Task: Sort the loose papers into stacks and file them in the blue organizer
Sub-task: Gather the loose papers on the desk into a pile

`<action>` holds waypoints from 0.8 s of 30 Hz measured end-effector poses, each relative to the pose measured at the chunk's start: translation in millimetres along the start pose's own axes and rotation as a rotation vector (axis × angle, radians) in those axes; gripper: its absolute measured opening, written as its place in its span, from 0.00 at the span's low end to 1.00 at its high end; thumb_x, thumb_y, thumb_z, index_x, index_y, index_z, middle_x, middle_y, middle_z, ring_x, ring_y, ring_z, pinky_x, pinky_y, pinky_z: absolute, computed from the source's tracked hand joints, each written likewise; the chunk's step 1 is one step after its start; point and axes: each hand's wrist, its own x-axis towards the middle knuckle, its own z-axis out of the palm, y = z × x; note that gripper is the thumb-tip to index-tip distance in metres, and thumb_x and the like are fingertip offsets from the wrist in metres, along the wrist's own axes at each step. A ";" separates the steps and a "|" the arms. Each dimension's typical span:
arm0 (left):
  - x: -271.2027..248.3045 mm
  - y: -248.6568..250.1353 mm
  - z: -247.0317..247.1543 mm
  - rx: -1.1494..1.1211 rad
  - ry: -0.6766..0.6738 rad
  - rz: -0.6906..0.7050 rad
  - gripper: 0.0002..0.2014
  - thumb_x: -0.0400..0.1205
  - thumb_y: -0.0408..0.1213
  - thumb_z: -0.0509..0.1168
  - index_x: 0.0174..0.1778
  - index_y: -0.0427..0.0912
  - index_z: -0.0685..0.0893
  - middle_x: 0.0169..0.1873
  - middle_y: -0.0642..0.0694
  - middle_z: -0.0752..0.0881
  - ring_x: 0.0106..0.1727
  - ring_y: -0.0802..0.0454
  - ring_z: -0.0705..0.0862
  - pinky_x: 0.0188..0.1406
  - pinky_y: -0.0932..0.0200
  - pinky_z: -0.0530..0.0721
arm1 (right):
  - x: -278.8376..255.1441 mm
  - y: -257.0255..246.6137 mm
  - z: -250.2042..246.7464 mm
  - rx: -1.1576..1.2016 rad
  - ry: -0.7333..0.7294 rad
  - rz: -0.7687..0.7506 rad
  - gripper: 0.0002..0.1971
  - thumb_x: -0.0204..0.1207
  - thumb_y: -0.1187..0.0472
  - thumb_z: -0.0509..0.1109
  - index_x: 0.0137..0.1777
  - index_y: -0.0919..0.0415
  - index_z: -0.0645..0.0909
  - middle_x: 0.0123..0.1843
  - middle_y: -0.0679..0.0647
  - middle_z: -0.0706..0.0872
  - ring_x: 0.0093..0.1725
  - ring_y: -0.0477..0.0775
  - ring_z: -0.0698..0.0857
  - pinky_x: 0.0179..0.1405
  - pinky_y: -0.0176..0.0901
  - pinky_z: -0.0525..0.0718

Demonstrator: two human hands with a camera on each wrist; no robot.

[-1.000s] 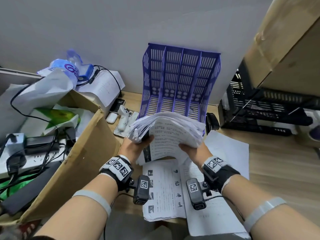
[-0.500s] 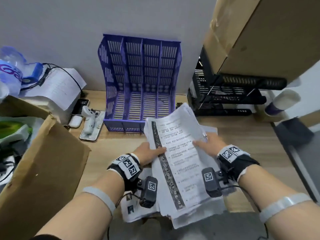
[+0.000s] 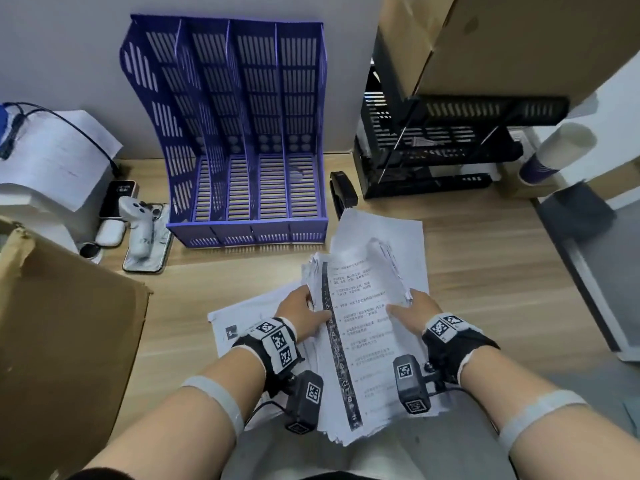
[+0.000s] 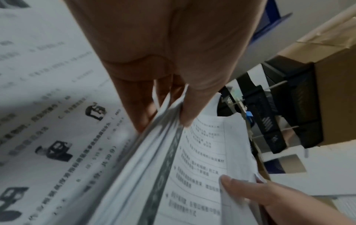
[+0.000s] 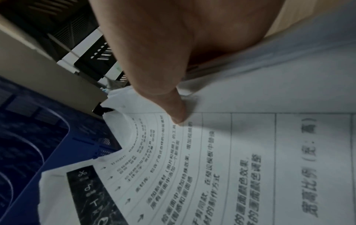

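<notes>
A thick stack of printed papers (image 3: 360, 327) is held over the desk's front edge, its top sheet carrying a dark strip down the left side. My left hand (image 3: 304, 315) grips the stack's left edge, thumb on top and fingers underneath (image 4: 169, 106). My right hand (image 3: 410, 311) pinches its right edge, with the thumb (image 5: 173, 106) pressed on the top sheet. More loose sheets (image 3: 398, 240) lie flat on the desk under and behind the stack. The blue organizer (image 3: 242, 140) stands against the wall with its slots showing no papers, just beyond the stack and to the left.
A black stapler (image 3: 343, 195) lies right of the organizer, and a black wire tray rack (image 3: 440, 147) stands under a cardboard box (image 3: 519, 39). At left are a cardboard box (image 3: 65, 334), a white controller (image 3: 138, 223) on a phone, and a paper pile with cables (image 3: 52, 157).
The stack came down from in front of the organizer toward the desk's near edge and now lies lengthwise between both hands. My view swung right and down.
</notes>
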 end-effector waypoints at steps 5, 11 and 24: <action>-3.1 33.5 -1.1 -0.362 -0.018 0.123 0.15 0.80 0.38 0.72 0.51 0.45 0.69 0.47 0.40 0.90 0.46 0.34 0.91 0.41 0.43 0.90 | -4.7 13.3 -29.9 0.213 0.047 -0.049 0.28 0.79 0.56 0.70 0.79 0.57 0.68 0.73 0.54 0.80 0.70 0.59 0.81 0.69 0.47 0.75; 11.4 65.2 -0.8 -0.586 -0.067 0.029 0.20 0.84 0.42 0.68 0.70 0.44 0.71 0.57 0.39 0.89 0.48 0.45 0.88 0.56 0.43 0.89 | 3.3 43.7 -90.5 0.346 0.209 0.044 0.37 0.79 0.58 0.71 0.83 0.60 0.57 0.79 0.58 0.72 0.76 0.62 0.75 0.78 0.57 0.69; 56.2 48.9 30.3 -0.106 0.057 -0.110 0.30 0.78 0.39 0.74 0.73 0.37 0.70 0.61 0.41 0.82 0.51 0.44 0.80 0.39 0.57 0.81 | 12.0 69.5 -99.7 0.196 0.236 0.142 0.22 0.82 0.64 0.65 0.75 0.61 0.72 0.73 0.58 0.80 0.71 0.63 0.79 0.69 0.49 0.75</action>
